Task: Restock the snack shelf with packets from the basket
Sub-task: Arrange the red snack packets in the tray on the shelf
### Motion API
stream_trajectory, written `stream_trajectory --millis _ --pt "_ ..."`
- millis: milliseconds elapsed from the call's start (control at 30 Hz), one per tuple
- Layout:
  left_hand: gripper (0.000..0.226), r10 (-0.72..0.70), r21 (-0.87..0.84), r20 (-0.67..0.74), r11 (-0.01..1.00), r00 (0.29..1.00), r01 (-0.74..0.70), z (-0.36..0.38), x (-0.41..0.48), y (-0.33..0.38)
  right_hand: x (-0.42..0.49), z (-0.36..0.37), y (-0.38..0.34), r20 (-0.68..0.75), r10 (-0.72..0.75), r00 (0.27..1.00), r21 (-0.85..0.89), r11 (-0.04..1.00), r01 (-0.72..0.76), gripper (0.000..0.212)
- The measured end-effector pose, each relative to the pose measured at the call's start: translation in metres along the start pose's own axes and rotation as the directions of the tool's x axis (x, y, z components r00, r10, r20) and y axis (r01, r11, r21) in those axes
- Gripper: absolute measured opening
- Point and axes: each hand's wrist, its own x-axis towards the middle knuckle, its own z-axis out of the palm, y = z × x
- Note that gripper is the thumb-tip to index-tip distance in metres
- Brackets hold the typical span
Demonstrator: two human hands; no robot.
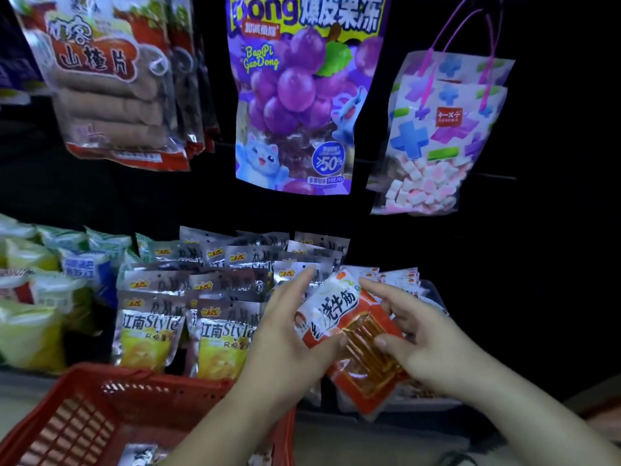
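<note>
The dark shelf (27, 378) runs left to right, its pale front edge near. Silver packets (151, 331) with yellow fronts stand upright in the middle, in overlapping rows from near to far. To their left lie green packets (30, 334), touching one another, with blue packets (84, 267) farther back between the two groups. At far right, orange packets (400, 277) stand in a tight row in a clear tray (430, 403).

Dim, black bg; front-lit packets w/ glare, edges warped + blurry.
</note>
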Motion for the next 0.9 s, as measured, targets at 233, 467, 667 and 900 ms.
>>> stream_trajectory --millis 233,467,667,900 --pt "0.064 -0.003 0.062 0.076 0.998 0.997 -0.002 -0.008 0.007 -0.005 0.001 -0.009 0.001 0.067 0.04 0.997 -0.018 0.999 -0.038 0.068" --pt "0.046 -0.027 -0.015 0.038 1.0 0.999 0.027 -0.003 0.007 -0.007 0.004 -0.008 0.003 -0.094 -0.01 0.995 -0.145 0.989 -0.004 0.039" --pt "0.012 -0.117 -0.119 -0.083 0.987 0.99 0.107 -0.003 0.008 0.001 0.002 -0.007 0.006 0.028 0.036 0.999 -0.012 0.999 -0.036 0.046" --pt "0.04 -0.301 -0.275 -0.191 0.93 0.934 0.243 -0.002 0.004 -0.003 0.007 -0.005 0.023 -0.195 0.034 0.98 0.052 0.998 -0.024 0.056"
